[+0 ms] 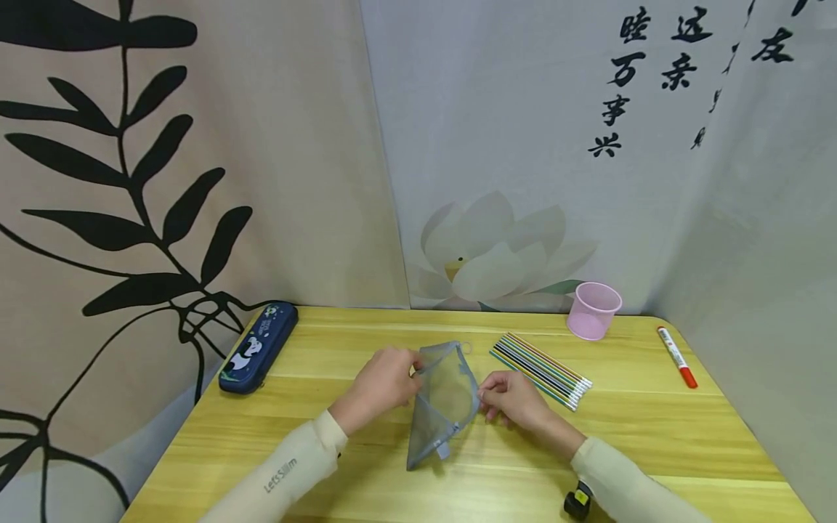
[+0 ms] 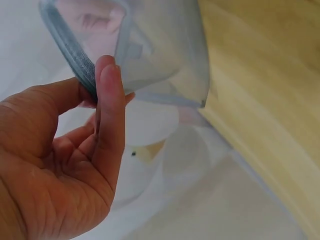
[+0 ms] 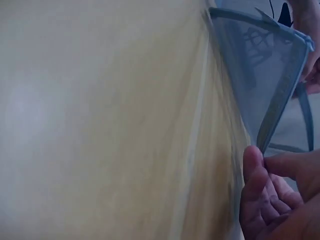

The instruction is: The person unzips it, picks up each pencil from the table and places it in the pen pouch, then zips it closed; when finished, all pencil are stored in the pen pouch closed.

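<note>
Your hands hold a translucent grey-blue mesh zip pouch [image 1: 451,392] over a pale yellow wooden table [image 1: 366,479]: your left hand [image 1: 387,379] pinches its edge at nine o'clock, your right hand [image 1: 516,399] pinches the opposite rim at three. Judging by that rim, which bows apart between them, the unzipping looks done; no contents show through the walls, so loading and closing appear undone. Near two o'clock from the pouch, and outside it, lies a flat row of slim multicoloured sticks with white ends [image 1: 541,370], likely pencils. Farther out at two stands a pink plastic cup [image 1: 591,314]; toward three, a red-and-white marker [image 1: 676,356]. Between nine and ten rests a navy panda-print pencil case [image 1: 258,349], seemingly closed.
</note>
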{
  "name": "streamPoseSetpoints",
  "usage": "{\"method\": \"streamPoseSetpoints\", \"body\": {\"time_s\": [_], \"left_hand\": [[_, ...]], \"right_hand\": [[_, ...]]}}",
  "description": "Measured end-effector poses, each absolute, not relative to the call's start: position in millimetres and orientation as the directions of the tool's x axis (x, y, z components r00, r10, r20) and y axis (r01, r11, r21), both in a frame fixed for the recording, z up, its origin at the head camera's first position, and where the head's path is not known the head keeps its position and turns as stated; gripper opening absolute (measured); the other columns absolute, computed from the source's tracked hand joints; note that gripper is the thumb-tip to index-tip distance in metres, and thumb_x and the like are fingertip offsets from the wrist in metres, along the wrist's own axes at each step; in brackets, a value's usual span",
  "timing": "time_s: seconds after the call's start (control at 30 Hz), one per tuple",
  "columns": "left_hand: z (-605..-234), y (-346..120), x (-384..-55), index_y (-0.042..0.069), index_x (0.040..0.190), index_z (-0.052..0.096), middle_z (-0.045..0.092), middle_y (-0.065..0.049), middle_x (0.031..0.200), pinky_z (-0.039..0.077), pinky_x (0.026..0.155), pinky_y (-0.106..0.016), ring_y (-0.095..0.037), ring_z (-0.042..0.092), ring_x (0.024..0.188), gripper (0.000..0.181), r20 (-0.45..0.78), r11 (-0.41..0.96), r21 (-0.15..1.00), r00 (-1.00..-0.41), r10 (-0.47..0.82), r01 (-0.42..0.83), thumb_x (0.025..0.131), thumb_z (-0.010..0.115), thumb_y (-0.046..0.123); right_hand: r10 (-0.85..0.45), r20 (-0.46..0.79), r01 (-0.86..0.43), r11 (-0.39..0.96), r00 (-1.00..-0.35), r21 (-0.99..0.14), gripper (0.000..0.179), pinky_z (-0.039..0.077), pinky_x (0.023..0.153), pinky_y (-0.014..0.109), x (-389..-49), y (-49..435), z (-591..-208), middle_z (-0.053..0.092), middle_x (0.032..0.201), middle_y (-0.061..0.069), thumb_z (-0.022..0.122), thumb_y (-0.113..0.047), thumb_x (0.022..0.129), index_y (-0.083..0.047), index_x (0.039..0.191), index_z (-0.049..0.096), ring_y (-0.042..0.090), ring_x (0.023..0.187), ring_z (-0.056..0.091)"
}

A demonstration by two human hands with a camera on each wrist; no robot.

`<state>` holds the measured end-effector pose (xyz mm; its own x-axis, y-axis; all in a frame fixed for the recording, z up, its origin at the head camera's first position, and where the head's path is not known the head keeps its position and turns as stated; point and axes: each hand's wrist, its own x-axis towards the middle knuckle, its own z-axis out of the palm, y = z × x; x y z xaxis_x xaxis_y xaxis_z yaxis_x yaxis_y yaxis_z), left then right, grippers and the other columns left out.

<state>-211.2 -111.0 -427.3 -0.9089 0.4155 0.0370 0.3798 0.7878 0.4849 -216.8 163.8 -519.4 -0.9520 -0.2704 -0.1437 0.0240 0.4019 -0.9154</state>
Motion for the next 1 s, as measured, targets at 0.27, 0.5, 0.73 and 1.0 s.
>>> {"method": "streamPoseSetpoints", "body": {"time_s": [0.27,0.5,0.73,1.0], "left_hand": [[-403.2,-122.6,-211.0,0.008,0.092,0.073,0.073,0.000,0.073,0.050,0.045,-0.024,-0.004,0.060,0.043,0.006,0.047,0.807,0.475,-0.926,0.375,0.351,0.093,0.068,0.007],[-407.7,-120.8,-210.5,0.010,0.085,0.061,0.066,0.002,0.061,0.053,0.042,-0.024,-0.009,0.063,0.045,0.010,0.016,0.716,0.619,-0.916,0.400,0.323,0.093,0.064,0.006],[-423.2,-109.9,-220.8,0.007,0.086,0.059,0.069,-0.002,0.062,0.062,0.048,-0.033,-0.019,0.069,0.051,0.009,-0.035,0.629,0.747,-0.932,0.360,0.215,0.094,0.064,0.006],[-432.1,-95.0,-233.9,0.005,0.088,0.058,0.070,-0.006,0.066,0.068,0.058,-0.046,-0.018,0.070,0.053,0.010,-0.068,0.583,0.800,-0.944,0.322,0.141,0.094,0.066,0.007]], "right_hand": [[-0.185,-0.140,0.039,0.464,-0.973,-0.885,0.006,0.048,0.040,0.023,-222.3,166.0,-520.4,0.076,0.077,0.005,0.071,-0.008,0.099,-0.005,0.094,0.072,0.014,0.057,0.066],[-0.176,-0.123,0.027,0.469,-0.977,-0.883,0.006,0.050,0.042,0.024,-225.9,158.9,-521.6,0.074,0.072,0.003,0.074,-0.010,0.098,-0.007,0.092,0.074,0.014,0.057,0.067],[-0.166,-0.089,0.011,0.419,-0.982,-0.908,0.007,0.047,0.040,0.023,-230.8,145.0,-521.2,0.074,0.071,0.003,0.075,-0.013,0.098,-0.009,0.093,0.079,0.016,0.055,0.065],[-0.146,-0.088,0.025,0.390,-0.985,-0.920,0.011,0.050,0.041,0.027,-233.0,143.9,-517.5,0.075,0.075,0.007,0.075,-0.016,0.098,-0.007,0.095,0.080,0.019,0.057,0.067]]}}
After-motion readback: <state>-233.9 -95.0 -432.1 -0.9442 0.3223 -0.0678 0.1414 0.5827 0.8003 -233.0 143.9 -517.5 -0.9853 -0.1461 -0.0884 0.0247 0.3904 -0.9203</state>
